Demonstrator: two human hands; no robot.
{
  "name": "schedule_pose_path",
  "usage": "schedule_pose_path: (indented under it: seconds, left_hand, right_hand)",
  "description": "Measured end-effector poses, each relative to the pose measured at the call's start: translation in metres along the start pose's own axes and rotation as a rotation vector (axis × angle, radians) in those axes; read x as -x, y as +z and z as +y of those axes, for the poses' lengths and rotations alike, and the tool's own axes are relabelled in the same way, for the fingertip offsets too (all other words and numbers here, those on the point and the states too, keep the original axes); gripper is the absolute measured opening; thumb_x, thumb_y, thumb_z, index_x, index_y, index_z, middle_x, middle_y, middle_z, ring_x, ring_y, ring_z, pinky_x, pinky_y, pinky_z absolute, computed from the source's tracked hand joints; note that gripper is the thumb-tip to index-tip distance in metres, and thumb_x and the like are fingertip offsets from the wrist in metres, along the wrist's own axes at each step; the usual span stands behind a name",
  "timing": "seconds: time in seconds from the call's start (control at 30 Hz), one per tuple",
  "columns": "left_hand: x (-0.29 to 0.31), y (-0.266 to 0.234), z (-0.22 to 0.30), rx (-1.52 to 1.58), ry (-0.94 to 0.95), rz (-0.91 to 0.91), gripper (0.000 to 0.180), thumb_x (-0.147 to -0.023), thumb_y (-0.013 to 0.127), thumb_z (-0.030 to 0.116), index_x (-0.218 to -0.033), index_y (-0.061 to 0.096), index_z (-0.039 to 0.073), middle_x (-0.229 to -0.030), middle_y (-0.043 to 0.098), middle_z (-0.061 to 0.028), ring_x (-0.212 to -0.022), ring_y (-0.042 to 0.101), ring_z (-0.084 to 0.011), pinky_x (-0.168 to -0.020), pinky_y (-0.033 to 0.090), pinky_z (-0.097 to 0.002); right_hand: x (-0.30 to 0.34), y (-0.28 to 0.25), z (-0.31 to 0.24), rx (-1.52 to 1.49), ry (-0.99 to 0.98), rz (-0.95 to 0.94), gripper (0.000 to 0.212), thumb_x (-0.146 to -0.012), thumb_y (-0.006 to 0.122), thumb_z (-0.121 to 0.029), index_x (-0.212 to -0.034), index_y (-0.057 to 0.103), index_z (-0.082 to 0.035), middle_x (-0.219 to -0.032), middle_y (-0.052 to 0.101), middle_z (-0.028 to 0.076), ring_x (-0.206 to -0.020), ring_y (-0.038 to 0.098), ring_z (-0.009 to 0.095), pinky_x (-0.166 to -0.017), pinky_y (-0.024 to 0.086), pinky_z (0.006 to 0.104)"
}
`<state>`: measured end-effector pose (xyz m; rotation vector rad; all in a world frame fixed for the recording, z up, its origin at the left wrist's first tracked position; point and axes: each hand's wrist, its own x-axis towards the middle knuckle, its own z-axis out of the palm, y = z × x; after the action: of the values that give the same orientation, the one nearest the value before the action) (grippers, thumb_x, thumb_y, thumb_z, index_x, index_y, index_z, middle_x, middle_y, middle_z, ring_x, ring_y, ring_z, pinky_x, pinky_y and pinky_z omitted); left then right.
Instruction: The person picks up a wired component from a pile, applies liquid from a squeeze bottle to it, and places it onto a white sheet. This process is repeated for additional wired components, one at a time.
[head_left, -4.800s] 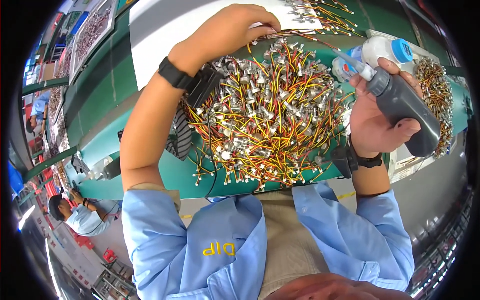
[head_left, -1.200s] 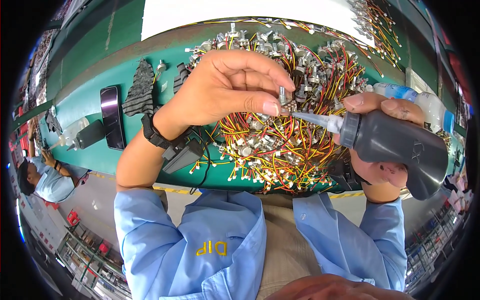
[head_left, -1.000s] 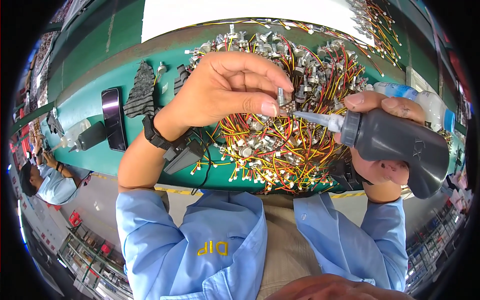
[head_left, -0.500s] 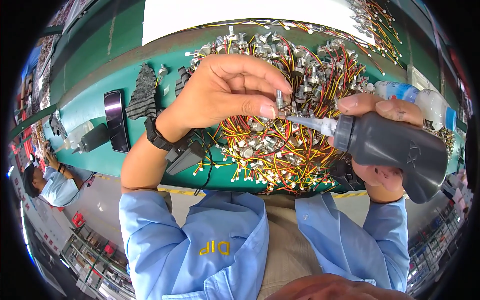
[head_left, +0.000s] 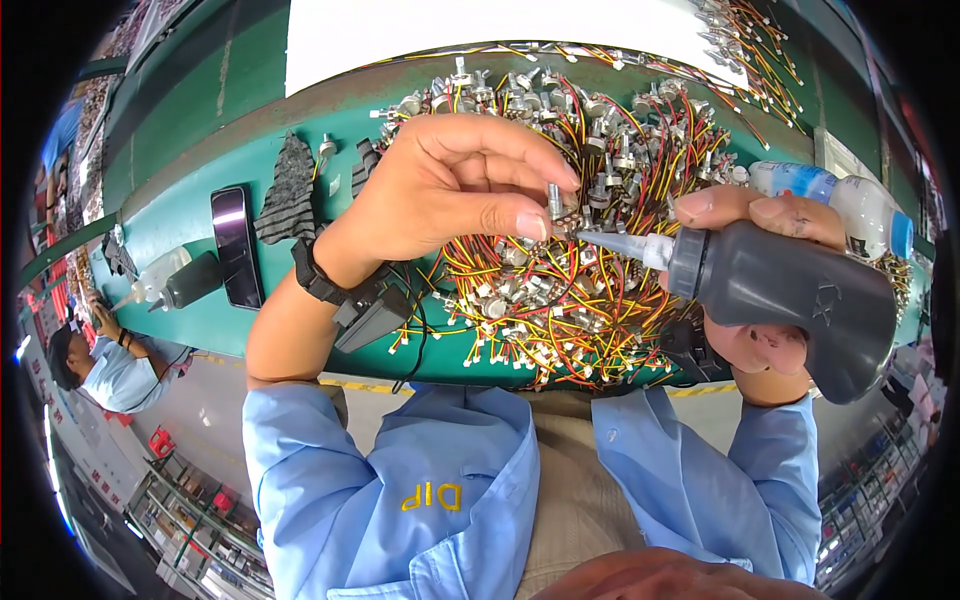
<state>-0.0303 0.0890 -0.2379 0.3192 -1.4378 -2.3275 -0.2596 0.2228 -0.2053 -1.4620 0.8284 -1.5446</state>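
Note:
Between thumb and fingers, my left hand [head_left: 465, 185] pinches a potentiometer [head_left: 556, 203], its threaded metal shaft pointing up. My right hand [head_left: 765, 215] is wrapped round a dark grey squeeze bottle [head_left: 800, 290], tilted on its side. The bottle's pale tapered nozzle [head_left: 620, 244] points left, with its tip at or very close to the potentiometer's lower part; whether they touch I cannot tell. Under both hands lies a large heap of potentiometers [head_left: 530, 320] with red, yellow and black wires and white connectors.
A phone [head_left: 236, 245], a striped grey cloth [head_left: 287, 190] and two small squeeze bottles [head_left: 190, 280] lie on the green table [head_left: 330, 295] at left. Plastic bottles [head_left: 865, 210] lie at right. A white sheet [head_left: 480, 30] spans the far side. A co-worker [head_left: 115, 365] sits at far left.
Very little differs. My left hand and the potentiometer have shifted slightly, and the nozzle tip stays beside it. Both grips are the same.

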Motion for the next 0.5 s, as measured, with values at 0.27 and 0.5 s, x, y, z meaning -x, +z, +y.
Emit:
schedule_pose_path:
  seconds: [0.27, 0.5]
  left_hand:
    - [0.0001, -0.0008, -0.0017, -0.024, -0.005, 0.025, 0.027, -0.075, 0.073, 0.003, -0.099, 0.062, 0.001, -0.099, 0.06, -0.0128, -0.09, 0.062, -0.0189, -0.063, 0.054, -0.0237]
    - [-0.0011, -0.0006, -0.0009, -0.013, 0.014, -0.008, 0.028, -0.077, 0.068, -0.004, -0.103, 0.061, -0.001, -0.1, 0.063, -0.0116, -0.09, 0.063, -0.0158, -0.074, 0.053, -0.0257]
  right_hand:
    - [0.0005, -0.0001, 0.0023, 0.041, -0.018, 0.052, 0.074, -0.074, 0.065, -0.058, -0.121, 0.04, -0.007, -0.106, 0.057, 0.028, -0.088, 0.06, 0.03, -0.059, 0.056, 0.0323]
    - [0.0012, 0.0019, 0.004, 0.029, -0.059, 0.066, 0.073, -0.075, 0.063, -0.06, -0.12, 0.04, -0.007, -0.104, 0.058, 0.027, -0.086, 0.061, 0.029, -0.059, 0.056, 0.0314]
